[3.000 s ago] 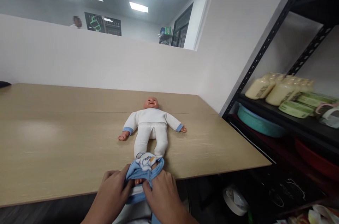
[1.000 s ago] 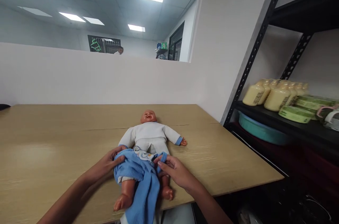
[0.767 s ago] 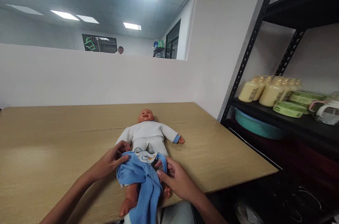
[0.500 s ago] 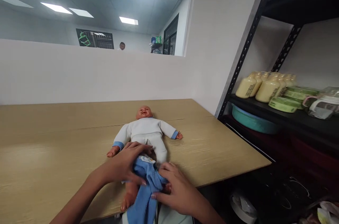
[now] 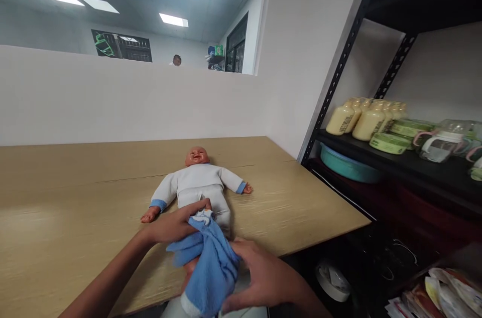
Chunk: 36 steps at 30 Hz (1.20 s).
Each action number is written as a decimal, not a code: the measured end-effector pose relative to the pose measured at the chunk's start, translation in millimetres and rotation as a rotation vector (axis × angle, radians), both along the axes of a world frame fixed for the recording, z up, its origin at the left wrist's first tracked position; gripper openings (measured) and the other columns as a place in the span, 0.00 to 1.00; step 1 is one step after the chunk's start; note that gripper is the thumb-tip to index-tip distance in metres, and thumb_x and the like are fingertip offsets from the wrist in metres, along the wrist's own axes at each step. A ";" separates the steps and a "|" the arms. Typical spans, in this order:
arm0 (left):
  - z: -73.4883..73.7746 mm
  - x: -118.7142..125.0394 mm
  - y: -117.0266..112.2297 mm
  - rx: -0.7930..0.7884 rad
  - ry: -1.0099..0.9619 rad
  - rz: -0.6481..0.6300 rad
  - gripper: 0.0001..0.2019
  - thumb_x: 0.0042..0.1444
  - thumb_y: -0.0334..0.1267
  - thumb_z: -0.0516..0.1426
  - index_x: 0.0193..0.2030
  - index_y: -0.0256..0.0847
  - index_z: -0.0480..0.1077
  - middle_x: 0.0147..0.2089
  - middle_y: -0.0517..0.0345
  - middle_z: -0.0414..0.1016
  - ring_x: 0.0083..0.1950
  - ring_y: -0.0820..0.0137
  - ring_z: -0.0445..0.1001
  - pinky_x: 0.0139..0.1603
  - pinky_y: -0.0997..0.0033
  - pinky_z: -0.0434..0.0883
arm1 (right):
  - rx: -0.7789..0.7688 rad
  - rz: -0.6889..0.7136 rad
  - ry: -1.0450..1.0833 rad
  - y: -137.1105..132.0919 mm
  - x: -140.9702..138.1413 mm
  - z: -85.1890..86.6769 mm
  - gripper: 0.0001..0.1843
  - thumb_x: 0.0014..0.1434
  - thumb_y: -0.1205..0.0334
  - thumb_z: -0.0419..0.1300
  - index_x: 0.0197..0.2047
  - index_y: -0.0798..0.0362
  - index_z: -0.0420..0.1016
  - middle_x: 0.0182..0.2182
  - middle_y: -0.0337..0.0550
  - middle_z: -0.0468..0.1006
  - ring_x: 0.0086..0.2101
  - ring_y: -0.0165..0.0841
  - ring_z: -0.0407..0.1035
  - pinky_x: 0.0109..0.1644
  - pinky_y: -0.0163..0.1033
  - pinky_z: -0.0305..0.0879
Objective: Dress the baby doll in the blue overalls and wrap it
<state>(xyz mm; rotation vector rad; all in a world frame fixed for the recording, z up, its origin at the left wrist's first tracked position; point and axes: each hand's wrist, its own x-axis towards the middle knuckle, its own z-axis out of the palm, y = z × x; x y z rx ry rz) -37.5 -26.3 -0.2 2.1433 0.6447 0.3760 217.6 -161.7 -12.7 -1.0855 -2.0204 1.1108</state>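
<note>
A baby doll [image 5: 199, 177] in a white top and white trousers with blue cuffs lies on its back, head away from me. Over its lower legs is a blue fleecy baby garment [image 5: 213, 263] with white trim and a small white patch at its upper end. My left hand [image 5: 176, 222] is closed on the garment's upper end, by the doll's legs. Against the garment's right edge, my right hand [image 5: 265, 275] has its thumb and fingers spread, with some fingertips hidden behind the cloth. Part of the doll's bare leg shows under the garment; its feet are mostly covered.
The doll lies on a wooden table [image 5: 94, 207] whose front edge is near me. At right, a black shelf [image 5: 425, 172] holds cream bottles [image 5: 341, 117], green tubs [image 5: 389, 142] and clear cups, above a teal basin [image 5: 350, 162]. A person's head [image 5: 176, 60] shows beyond the low wall.
The blue garment has been spread wider and now covers more of the doll's lower legs. My right hand has opened away from its bunched edge. The view has shifted slightly right.
</note>
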 end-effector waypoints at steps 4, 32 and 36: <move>-4.9 -0.5 -2.5 -0.038 0.019 0.028 0.16 0.62 0.45 0.61 0.56 0.49 0.74 0.50 0.59 0.80 0.52 0.57 0.78 0.54 0.69 0.72 | 0.027 -0.042 -0.016 -11.9 1.8 -2.1 0.22 0.60 0.44 0.72 0.56 0.40 0.84 0.54 0.45 0.82 0.58 0.52 0.72 0.67 0.53 0.64; -32.2 19.7 -18.9 0.089 0.213 0.136 0.25 0.61 0.49 0.58 0.63 0.43 0.75 0.61 0.44 0.79 0.65 0.46 0.74 0.69 0.48 0.68 | -0.080 -0.615 0.541 -17.4 -24.5 -174.0 0.22 0.67 0.36 0.60 0.48 0.46 0.68 0.38 0.44 0.78 0.43 0.42 0.75 0.49 0.43 0.75; -43.2 6.1 -9.7 -0.001 0.096 0.239 0.32 0.63 0.54 0.59 0.71 0.46 0.69 0.72 0.47 0.72 0.73 0.46 0.68 0.74 0.47 0.65 | -0.019 -0.532 0.649 -2.6 -32.9 -140.8 0.20 0.68 0.43 0.62 0.55 0.46 0.67 0.51 0.48 0.78 0.55 0.42 0.72 0.58 0.44 0.71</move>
